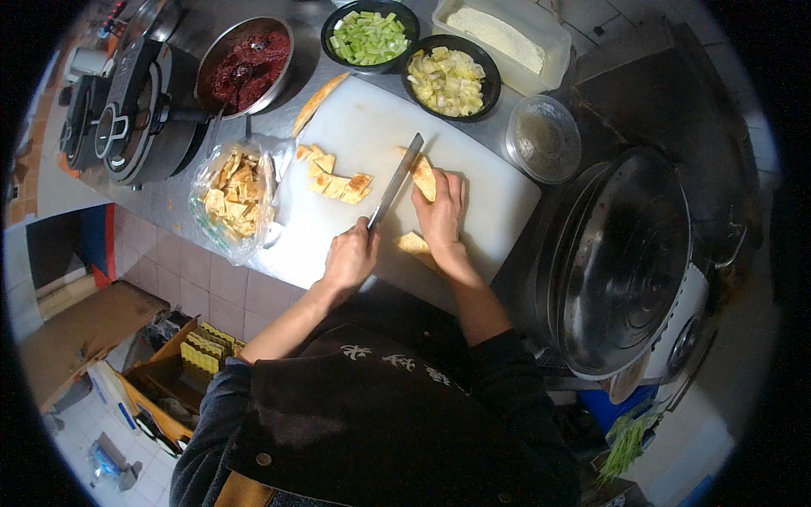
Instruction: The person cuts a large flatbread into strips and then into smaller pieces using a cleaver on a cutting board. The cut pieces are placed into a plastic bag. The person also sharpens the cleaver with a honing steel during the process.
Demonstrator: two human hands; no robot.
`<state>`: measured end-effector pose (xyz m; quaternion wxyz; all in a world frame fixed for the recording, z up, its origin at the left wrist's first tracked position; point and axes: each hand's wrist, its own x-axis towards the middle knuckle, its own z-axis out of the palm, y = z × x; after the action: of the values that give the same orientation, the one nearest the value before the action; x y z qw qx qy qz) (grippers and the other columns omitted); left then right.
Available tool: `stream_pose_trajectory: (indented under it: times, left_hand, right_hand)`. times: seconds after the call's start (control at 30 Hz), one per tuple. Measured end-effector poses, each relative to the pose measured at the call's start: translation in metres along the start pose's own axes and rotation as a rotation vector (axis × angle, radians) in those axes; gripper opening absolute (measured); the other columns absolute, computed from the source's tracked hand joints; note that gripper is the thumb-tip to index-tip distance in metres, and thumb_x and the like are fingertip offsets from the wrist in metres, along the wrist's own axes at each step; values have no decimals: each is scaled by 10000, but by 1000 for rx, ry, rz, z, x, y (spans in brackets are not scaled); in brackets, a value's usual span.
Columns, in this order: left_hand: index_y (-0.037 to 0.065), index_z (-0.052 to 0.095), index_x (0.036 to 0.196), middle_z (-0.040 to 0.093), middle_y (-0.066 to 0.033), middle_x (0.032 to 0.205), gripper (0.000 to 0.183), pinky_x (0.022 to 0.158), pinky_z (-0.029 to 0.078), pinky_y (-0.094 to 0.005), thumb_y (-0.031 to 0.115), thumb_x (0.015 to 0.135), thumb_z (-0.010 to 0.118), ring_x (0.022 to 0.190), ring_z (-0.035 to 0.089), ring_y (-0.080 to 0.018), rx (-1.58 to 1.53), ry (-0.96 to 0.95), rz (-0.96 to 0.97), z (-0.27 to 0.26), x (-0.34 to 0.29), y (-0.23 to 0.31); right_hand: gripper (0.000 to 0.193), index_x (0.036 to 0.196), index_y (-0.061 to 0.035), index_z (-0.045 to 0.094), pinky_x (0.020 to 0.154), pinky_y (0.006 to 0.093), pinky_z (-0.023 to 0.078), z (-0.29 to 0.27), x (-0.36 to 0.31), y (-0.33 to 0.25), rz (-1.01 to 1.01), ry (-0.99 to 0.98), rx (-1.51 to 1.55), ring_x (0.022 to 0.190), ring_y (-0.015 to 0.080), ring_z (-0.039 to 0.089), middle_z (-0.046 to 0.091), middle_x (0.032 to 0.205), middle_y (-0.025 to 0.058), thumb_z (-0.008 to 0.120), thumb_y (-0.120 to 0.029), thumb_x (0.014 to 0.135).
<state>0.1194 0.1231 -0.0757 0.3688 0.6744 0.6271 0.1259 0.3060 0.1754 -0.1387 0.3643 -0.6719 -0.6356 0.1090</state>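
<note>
My left hand (351, 256) is closed around the handle of a kitchen knife (395, 182), its blade slanting up and away over a white cutting board (498, 190). Just right of the blade, the fingers of my right hand (441, 211) press down on a strip of browned flatbread (423, 178). Another flatbread piece (413, 243) lies by my right wrist, partly covered by it. Left of the knife are several cut flatbread pieces (342, 187). A long curved flatbread strip (319, 103) rests along the board's far left edge.
A clear plastic bag (263, 215) of cut pieces stands left of the board. Beyond are a metal bowl (283, 80) of dark red food, black bowls of chopped green (410, 38) and pale yellow (494, 84) vegetables, and a tub (553, 63) of pale powder. A large black pan (625, 262) stands right.
</note>
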Motion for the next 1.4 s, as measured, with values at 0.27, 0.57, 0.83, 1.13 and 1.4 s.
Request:
stream_pose_trajectory:
  times: [0.27,0.57,0.83,1.13,1.4]
  left_hand:
    - [-105,552,1027,640,-343,737,208,619,545,-535,86,964,607,714,664,-511,4,-54,-27,-19,-2,17]
    - [-102,568,918,642,-369,766,243,721,557,-552,133,982,559,784,675,-519,-11,-56,-56,-9,33,25]
    - [-107,570,922,648,-369,786,250,747,560,-539,136,980,551,815,678,-512,36,-64,-92,-12,28,32]
    - [-90,564,951,658,-352,794,262,751,561,-531,170,990,558,802,680,-497,69,-47,-61,-12,18,31]
    - [-72,563,967,642,-326,730,174,637,546,-533,98,980,598,723,668,-495,-14,66,-45,-9,2,24]
  right_hand:
    - [438,1152,32,665,888,467,488,0,-1,3,4,-1,30,1025,368,572,597,1064,145,803,-91,754]
    - [459,1154,49,674,880,451,491,-4,3,-3,51,-46,71,1008,362,579,605,1047,147,806,-85,735]
    - [456,1133,50,690,880,441,496,0,0,2,25,-17,10,999,354,578,604,1046,148,808,-100,720]
    - [535,1225,10,670,934,448,482,3,-2,4,-20,-3,-44,1043,345,564,611,1072,127,806,-133,728]
    - [494,1200,-2,691,928,449,488,1,-2,5,23,-23,66,1038,338,563,607,1094,119,786,-106,726]
